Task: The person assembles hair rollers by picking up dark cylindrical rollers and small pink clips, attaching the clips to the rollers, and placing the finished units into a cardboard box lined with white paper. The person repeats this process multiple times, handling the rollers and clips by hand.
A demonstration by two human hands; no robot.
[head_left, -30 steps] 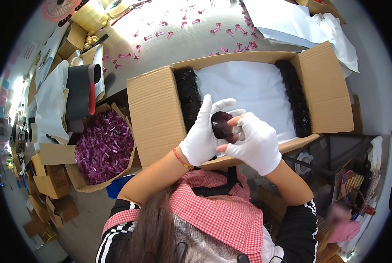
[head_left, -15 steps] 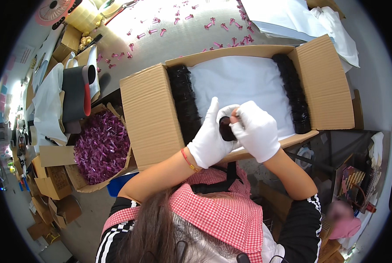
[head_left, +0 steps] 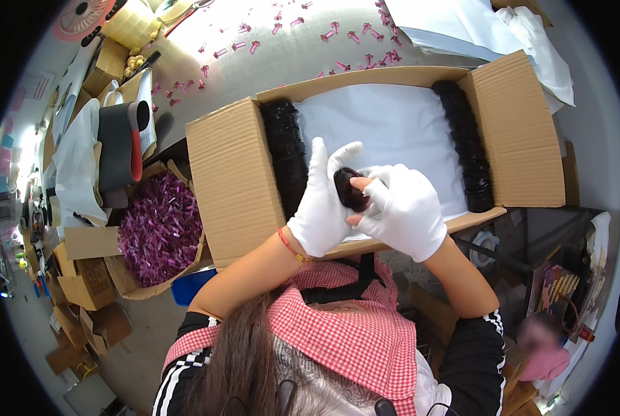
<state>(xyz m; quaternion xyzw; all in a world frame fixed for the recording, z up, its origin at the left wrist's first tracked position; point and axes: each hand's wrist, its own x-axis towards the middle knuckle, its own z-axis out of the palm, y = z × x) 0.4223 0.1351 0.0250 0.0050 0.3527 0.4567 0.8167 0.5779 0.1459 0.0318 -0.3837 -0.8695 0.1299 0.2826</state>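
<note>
Both my hands wear white gloves and meet above the near side of an open cardboard box (head_left: 230, 184). Between them is a small, rounded, dark glossy piece (head_left: 348, 188); its exact kind cannot be made out. My left hand (head_left: 322, 208) cradles it at the palm, thumb and one finger raised and spread. Bare fingertips of my right hand (head_left: 408, 211) poke out of the glove and pinch the piece from the right. Inside the box, a white sheet (head_left: 379, 125) lies between a left row of shiny black bundles (head_left: 283, 149) and a right one (head_left: 465, 149).
A carton of purple glossy strips (head_left: 159, 232) stands at the left. Small pink pieces (head_left: 334, 29) are scattered over the metal table (head_left: 282, 59). White sheets (head_left: 455, 28) lie far right, rolls of tape (head_left: 130, 26) and a pink fan (head_left: 81, 15) far left.
My left hand's fingers have spread apart from around the dark piece and moved slightly left. The piece has turned and shifted left, and more of my right fingertips show on it.
</note>
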